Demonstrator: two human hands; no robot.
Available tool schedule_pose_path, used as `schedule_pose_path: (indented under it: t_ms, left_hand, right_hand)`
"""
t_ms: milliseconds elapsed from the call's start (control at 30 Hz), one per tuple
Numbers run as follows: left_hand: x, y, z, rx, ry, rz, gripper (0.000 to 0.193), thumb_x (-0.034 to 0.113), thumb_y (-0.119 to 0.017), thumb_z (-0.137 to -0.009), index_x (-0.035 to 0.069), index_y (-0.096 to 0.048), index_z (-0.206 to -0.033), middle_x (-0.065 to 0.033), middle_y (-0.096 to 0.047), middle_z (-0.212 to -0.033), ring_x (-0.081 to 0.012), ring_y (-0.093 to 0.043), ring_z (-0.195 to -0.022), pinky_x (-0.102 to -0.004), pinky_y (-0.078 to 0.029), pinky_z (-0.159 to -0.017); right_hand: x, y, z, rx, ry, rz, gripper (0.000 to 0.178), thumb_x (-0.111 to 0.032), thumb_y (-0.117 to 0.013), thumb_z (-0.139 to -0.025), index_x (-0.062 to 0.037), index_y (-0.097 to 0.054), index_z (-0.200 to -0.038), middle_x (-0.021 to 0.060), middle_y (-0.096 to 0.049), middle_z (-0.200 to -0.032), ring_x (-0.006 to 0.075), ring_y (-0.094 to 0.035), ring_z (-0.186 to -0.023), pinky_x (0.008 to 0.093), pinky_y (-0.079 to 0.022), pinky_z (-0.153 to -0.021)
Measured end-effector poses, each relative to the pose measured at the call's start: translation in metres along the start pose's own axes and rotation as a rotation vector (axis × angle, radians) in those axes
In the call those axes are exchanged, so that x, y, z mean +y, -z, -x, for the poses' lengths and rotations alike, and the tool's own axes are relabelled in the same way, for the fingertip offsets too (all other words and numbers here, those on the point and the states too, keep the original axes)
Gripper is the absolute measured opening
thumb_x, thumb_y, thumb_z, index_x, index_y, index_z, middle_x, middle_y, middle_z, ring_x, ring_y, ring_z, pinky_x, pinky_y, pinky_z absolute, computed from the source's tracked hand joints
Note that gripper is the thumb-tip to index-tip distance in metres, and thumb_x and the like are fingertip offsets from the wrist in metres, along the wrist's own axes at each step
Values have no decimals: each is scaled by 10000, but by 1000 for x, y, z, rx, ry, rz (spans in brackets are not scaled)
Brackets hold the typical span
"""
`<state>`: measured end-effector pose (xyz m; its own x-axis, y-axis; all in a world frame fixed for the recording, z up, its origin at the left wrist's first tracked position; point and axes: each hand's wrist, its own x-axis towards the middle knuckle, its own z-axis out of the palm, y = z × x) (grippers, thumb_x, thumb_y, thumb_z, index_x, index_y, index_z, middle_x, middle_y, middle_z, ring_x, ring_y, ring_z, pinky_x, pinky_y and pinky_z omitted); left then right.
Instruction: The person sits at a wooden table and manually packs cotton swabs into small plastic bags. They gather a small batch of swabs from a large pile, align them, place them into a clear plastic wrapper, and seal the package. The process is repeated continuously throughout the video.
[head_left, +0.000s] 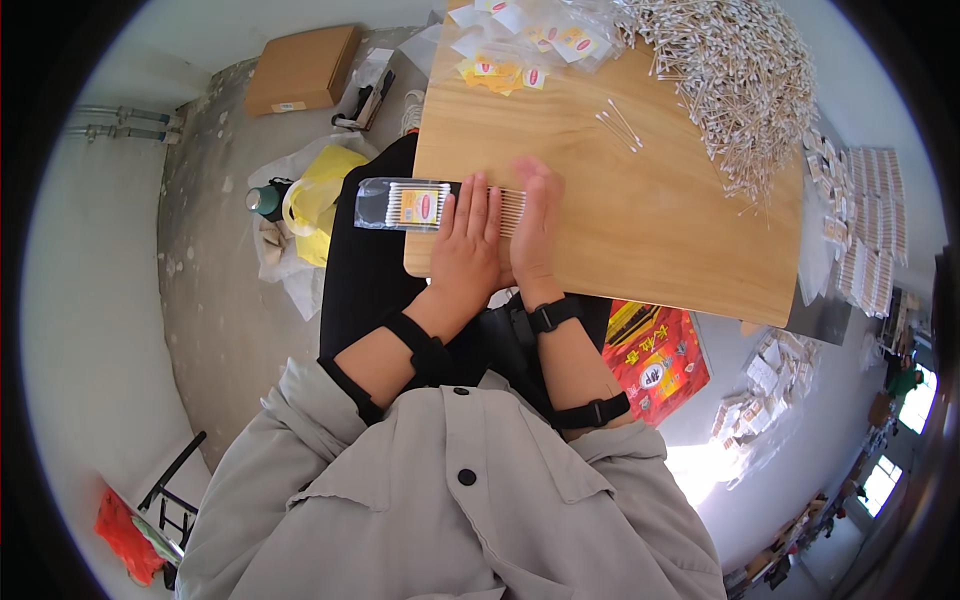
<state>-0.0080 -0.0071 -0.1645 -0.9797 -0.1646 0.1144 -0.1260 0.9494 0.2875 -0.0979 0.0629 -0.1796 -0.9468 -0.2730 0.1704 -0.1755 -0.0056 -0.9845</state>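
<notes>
A clear plastic bag (371,204) lies across the table's left edge, with a row of cotton swabs (402,192) and a yellow-and-white label card (421,207) inside it. My left hand (467,245) rests flat over the swabs, fingers stretched out side by side. On its edge at the right end of the row stands my right hand (536,225), its fingers extended and partly blurred, palm turned toward the swab ends. Between the two hands the bare sticks (511,213) show. Part of the bag and row is hidden under my left hand.
The wooden table (620,220) carries a large heap of loose swabs (745,80), a few stray swabs (620,125), and label cards (500,75) near bags. Packed swabs (870,215) lie beyond its right side. A cardboard box (302,70) and yellow bag (325,190) are left.
</notes>
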Motion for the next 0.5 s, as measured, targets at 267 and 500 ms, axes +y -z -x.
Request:
schedule_pose_path:
  t_ms: [267, 500]
  left_hand:
    - [-1, 2, 3, -77, 58, -12, 1179, 704, -653, -686, -62, -260, -1492, -234, -182, -1594, -336, -146, -1499, -483, -98, -1208]
    - [1, 8, 1, -145, 63, -69, 1172, 727, -611, -713, -59, -245, -1501, -234, -172, -1598, -332, -125, -1505, -492, -77, -1208]
  right_hand:
    - [-3, 18, -6, 173, 88, 590, 387, -9, -519, -870, 15, -517, -1257, 221, -470, -1224, 375, -482, -1128, 444, -377, -1014]
    - [9, 11, -13, 84, 306, 967, 428, 28, -522, -838, 8, -516, -1266, 207, -478, -1221, 392, -446, -1190, 497, -354, -1036]
